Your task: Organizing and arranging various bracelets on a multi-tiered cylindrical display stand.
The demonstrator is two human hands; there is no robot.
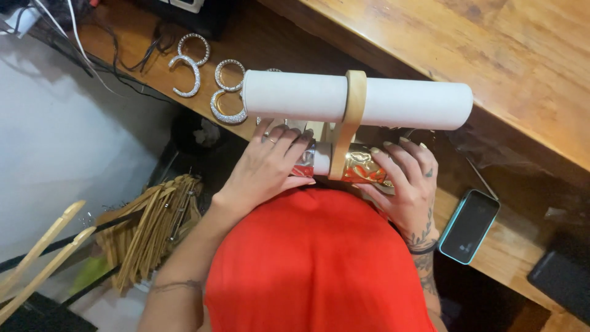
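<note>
I look down and see my left hand (267, 166) wrapped around the left end of the lower roll (319, 161) on a bracelet stand (348, 117). Its fingers lie close together over the top of that roll and press on the shiny silver bangles (305, 158) there. My right hand (405, 181) is on the right end of the same roll. Its fingers are curled close together around a wide gold and red bangle (362, 167) and clamp it. The stand has a tan wooden post in the middle and a big white roll (405, 104) on top, just above my hands. The stand sits at the edge of a brown wooden table (522, 55). Four sparkly silver bangles (209, 80) lie on the table just left of the top roll, and one touches its end. A phone with a light blue case (469, 226) lies near my right wrist. Down on the left there is a pile of wooden hangers (150, 227). My red top (313, 264) fills the bottom of the view.
</note>
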